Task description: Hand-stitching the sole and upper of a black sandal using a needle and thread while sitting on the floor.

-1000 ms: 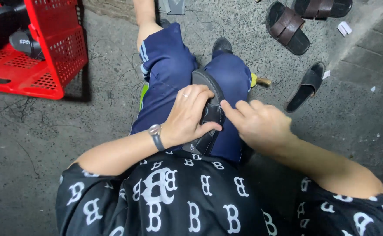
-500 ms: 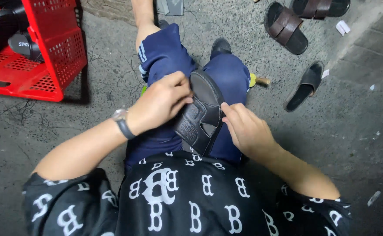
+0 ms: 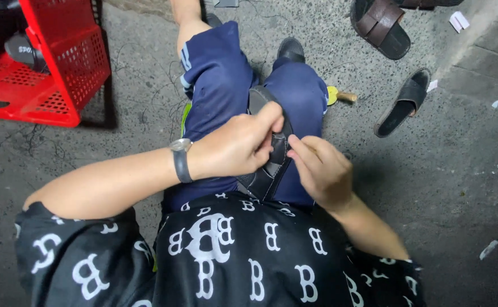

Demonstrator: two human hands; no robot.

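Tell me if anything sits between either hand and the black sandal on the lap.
Nothing visible does. The left hand already grips the black sandal from above, and the right hand touches its strap from the side. The brown sandal, the other black sandal and the red basket lie apart on the ground.

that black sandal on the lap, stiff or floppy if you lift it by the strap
The black sandal probably flexes some: its strap bends under the left hand and right hand. The flat sole looks firmer. Likely light, since fingertips alone steady it.
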